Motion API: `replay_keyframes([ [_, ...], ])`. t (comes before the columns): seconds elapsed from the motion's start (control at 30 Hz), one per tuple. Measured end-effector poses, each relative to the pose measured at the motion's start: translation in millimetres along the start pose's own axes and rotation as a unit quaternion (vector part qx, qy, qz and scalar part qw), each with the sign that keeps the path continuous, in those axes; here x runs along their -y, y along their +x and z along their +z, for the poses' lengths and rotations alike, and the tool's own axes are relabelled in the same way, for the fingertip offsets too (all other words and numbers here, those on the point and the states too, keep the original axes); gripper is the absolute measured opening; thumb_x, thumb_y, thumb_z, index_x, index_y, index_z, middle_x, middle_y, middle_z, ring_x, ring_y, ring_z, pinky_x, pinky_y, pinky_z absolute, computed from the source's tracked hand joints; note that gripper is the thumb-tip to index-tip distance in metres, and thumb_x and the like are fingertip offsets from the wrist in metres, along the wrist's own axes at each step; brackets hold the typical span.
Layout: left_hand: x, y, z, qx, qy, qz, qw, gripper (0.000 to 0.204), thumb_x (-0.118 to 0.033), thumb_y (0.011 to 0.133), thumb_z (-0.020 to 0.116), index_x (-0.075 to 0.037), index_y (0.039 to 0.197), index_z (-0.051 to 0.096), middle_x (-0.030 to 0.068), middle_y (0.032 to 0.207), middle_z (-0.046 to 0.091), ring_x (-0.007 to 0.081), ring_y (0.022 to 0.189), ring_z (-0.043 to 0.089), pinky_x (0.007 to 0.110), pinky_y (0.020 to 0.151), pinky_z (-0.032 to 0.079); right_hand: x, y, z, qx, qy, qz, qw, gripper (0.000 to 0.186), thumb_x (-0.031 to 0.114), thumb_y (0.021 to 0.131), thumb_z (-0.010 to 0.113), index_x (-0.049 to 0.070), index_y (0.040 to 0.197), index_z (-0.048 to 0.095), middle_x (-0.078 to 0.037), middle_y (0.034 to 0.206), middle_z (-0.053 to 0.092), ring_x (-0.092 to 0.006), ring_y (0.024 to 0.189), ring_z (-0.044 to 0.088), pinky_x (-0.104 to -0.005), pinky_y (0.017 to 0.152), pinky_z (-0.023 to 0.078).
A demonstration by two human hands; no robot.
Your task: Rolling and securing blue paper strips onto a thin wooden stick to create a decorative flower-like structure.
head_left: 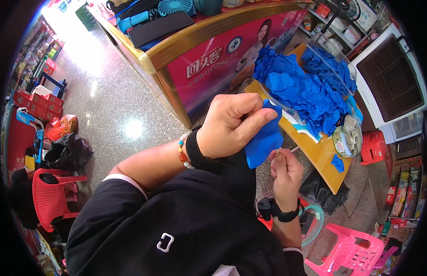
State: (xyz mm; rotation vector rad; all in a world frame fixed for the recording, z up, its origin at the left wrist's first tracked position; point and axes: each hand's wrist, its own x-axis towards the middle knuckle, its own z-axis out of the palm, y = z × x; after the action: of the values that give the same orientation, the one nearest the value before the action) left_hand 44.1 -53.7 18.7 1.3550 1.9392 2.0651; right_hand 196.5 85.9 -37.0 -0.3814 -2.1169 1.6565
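My left hand (232, 124) is closed on a thin blue petal-shaped piece (265, 142), pinching its upper part between thumb and fingers. Below and to the right, my right hand (286, 177) is closed in a pinch close to the piece's lower right edge. Whatever lies between its fingertips is too small to make out. Beyond my hands, a big heap of similar blue pieces (300, 87) covers much of the yellow wooden table (334, 180). One loose blue piece (337, 162) lies by the table's near right edge, beside a round container (347, 138) with a printed label.
A counter with a pink printed front (209, 64) stands ahead. A white air cooler (388, 78) is at the right. Pink chair (346, 248) and teal basket (313, 225) sit lower right. At left are a red chair (50, 198) and black bag (68, 152).
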Motion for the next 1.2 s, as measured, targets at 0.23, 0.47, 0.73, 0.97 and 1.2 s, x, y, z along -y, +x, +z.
replay_keyframes([
  [0.23,8.1,-3.6,2.8,-0.012,-0.069,-0.074,0.995,0.029,-0.015,0.088,0.064,-0.002,0.068,0.049,0.0006,0.056,0.038,0.0067,0.054,0.032,0.025,0.045,0.032,6.4,9.7,1.4,-0.049,-0.092,-0.107,0.989,0.015,0.011,0.091,0.057,-0.002,0.089,0.063,-0.005,0.069,0.062,-0.0067,0.059,0.052,-0.0226,0.053,0.04],
  [0.47,9.2,-6.6,6.5,-0.037,-0.098,-0.066,0.992,0.028,-0.016,0.093,0.058,-0.002,0.07,0.049,-0.0017,0.06,0.041,0.0037,0.059,0.035,0.023,0.049,0.034,1.4,2.0,2.7,-0.032,-0.044,-0.052,0.997,0.017,0.013,0.093,0.056,-0.002,0.088,0.063,-0.003,0.07,0.059,-0.0059,0.06,0.049,-0.0213,0.053,0.038],
  [0.73,10.0,-7.4,12.9,-0.071,-0.153,-0.082,0.982,0.025,-0.017,0.093,0.058,-0.002,0.074,0.054,-0.0047,0.064,0.048,0.0014,0.06,0.041,0.02,0.05,0.036,-0.9,-4.3,-0.1,0.023,0.163,0.05,0.985,0.021,0.018,0.095,0.053,0.0,0.09,0.063,0.005,0.066,0.05,-0.0021,0.058,0.04,-0.0185,0.052,0.03],
  [0.97,0.1,-4.8,15.2,-0.019,-0.254,-0.165,0.953,0.015,-0.015,0.092,0.06,-0.002,0.085,0.06,-0.0006,0.076,0.063,0.0023,0.068,0.055,0.019,0.059,0.046,-1.0,-2.6,2.0,-0.005,0.081,0.025,0.996,0.024,0.022,0.095,0.054,0.0,0.09,0.062,0.003,0.065,0.049,-0.0022,0.056,0.038,-0.0184,0.05,0.028],
  [1.2,-3.0,-1.1,19.8,-0.021,-0.267,-0.11,0.957,0.012,-0.012,0.091,0.059,-0.002,0.085,0.06,-0.0014,0.075,0.062,0.0029,0.067,0.055,0.02,0.059,0.047,-3.3,-2.8,7.8,0.088,0.342,0.058,0.934,0.024,0.023,0.095,0.055,0.0,0.09,0.061,0.002,0.064,0.048,-0.0038,0.053,0.037,-0.0199,0.047,0.026],
])
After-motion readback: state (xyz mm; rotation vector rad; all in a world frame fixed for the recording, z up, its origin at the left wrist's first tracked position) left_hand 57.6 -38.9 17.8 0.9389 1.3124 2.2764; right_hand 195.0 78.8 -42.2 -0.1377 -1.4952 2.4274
